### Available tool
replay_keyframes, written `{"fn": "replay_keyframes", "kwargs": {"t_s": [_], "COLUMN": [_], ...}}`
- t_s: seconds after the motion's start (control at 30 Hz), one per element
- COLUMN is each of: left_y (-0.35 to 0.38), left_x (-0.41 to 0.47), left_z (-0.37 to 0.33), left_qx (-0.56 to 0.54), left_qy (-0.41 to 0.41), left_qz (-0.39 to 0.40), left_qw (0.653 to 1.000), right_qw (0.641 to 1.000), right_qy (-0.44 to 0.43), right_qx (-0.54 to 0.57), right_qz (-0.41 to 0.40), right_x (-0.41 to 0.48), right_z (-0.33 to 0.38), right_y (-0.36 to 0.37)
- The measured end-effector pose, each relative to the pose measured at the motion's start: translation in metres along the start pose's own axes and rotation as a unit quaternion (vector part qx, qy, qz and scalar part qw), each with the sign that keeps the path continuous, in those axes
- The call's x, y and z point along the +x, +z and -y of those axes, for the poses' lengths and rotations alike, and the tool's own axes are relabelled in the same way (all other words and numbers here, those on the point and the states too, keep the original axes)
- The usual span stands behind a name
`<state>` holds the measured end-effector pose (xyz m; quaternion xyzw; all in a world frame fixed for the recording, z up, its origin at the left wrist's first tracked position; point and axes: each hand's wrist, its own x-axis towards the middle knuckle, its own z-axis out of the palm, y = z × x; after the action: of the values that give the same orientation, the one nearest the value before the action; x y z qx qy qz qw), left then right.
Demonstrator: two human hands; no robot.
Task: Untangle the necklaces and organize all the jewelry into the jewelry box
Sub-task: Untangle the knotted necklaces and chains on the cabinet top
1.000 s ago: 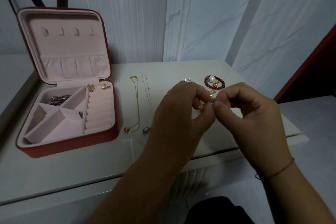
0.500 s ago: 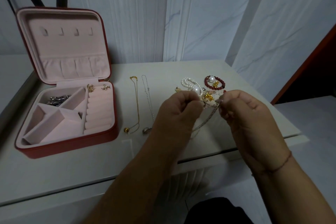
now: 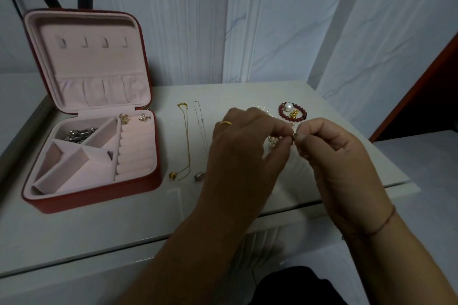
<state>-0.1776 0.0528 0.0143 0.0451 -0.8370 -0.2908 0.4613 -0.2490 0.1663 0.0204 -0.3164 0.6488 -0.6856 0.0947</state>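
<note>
1. your left hand [image 3: 243, 148] and right hand [image 3: 334, 156] meet fingertip to fingertip above the white surface [image 3: 99, 230], each pinching the same small jewelry piece [image 3: 291, 137]; too small to tell what it is.
2. gold ring [image 3: 226, 123] sits on a left hand finger, red string [image 3: 381, 225] around your right wrist.
3. red jewelry box [image 3: 94, 197] lies open at the left, lid upright, pink lining.
4. silver pieces [image 3: 79, 134] are in its back-left compartment, two earrings [image 3: 124, 118] at the top of the ring rolls.
5. gold necklace [image 3: 186, 141] and silver necklace [image 3: 201, 126] lie straight, side by side, between the box and your left hand.
6. red bead bracelet [image 3: 292, 112] and pearl strand [image 3: 259, 108] lie just behind your hands.
</note>
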Motion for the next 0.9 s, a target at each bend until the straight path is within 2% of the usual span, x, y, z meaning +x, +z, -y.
{"fn": "replay_keyframes", "kwargs": {"t_s": [0.23, 0.4, 0.6, 0.73, 0.9], "left_y": [0.0064, 0.0061, 0.0011, 0.0012, 0.0001], "left_x": [-0.0016, -0.0042, -0.0044, -0.0051, -0.0046], "left_z": [-0.0017, 0.0009, 0.0002, 0.0027, 0.0032], "left_qx": [-0.037, -0.057, -0.149, -0.157, -0.147], "left_qy": [-0.037, -0.078, -0.140, -0.140, -0.127], "left_qz": [0.029, 0.038, 0.063, 0.113, 0.093], "left_qw": [0.998, 0.995, 0.977, 0.971, 0.977], "right_qw": [0.999, 0.991, 0.983, 0.983, 0.983], "right_qy": [0.027, 0.080, 0.100, 0.106, 0.103], "right_qx": [0.024, 0.103, 0.146, 0.149, 0.150], "right_qz": [0.016, -0.038, -0.041, -0.017, -0.008], "right_x": [-0.0001, 0.0033, 0.0050, 0.0049, 0.0047], "right_z": [0.0005, 0.0007, 0.0005, 0.0003, 0.0006], "right_y": [-0.0005, -0.0005, -0.0017, -0.0025, -0.0019]}}
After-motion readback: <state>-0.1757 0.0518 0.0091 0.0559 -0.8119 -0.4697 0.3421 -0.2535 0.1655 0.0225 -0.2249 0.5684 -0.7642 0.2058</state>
